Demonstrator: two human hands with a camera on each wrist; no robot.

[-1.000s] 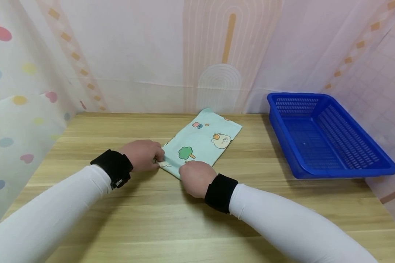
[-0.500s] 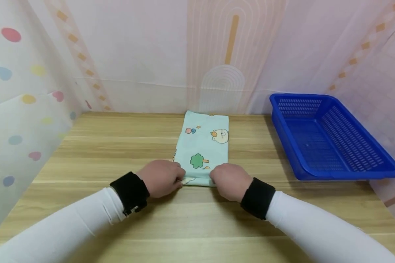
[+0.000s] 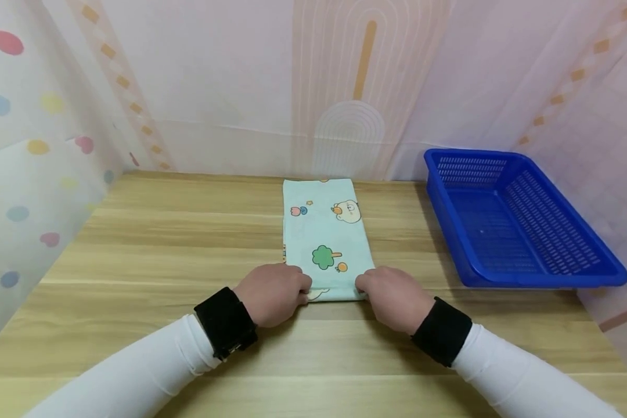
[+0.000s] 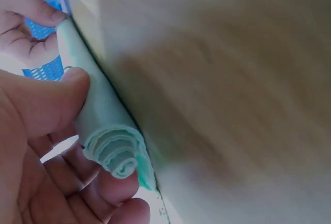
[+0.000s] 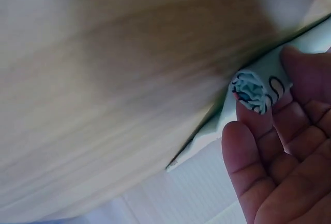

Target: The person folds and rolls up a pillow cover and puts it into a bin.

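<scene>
A mint-green cloth [image 3: 321, 229] printed with a tree, a bear and fruit lies flat as a long strip on the wooden table. Its near end is wound into a tight roll, whose spiral left end [image 4: 116, 151] shows in the left wrist view. My left hand [image 3: 274, 294] grips that end, thumb on top and fingers curled beneath. At the opposite end my right hand [image 3: 397, 298] pinches the roll; the right wrist view shows its layered right end [image 5: 252, 92] between thumb and fingers.
A blue plastic basket [image 3: 462, 247] with slotted sides stands at the right of the table [image 3: 188, 232]. Behind the table hangs a pale pink patterned curtain [image 3: 230, 87], and a dotted one [image 3: 36, 191] borders the left side.
The cloth has turned from a slant to nearly straight ahead, its near end coming right and closer to me. Both hands have moved right and nearer along with it, keeping their hold.
</scene>
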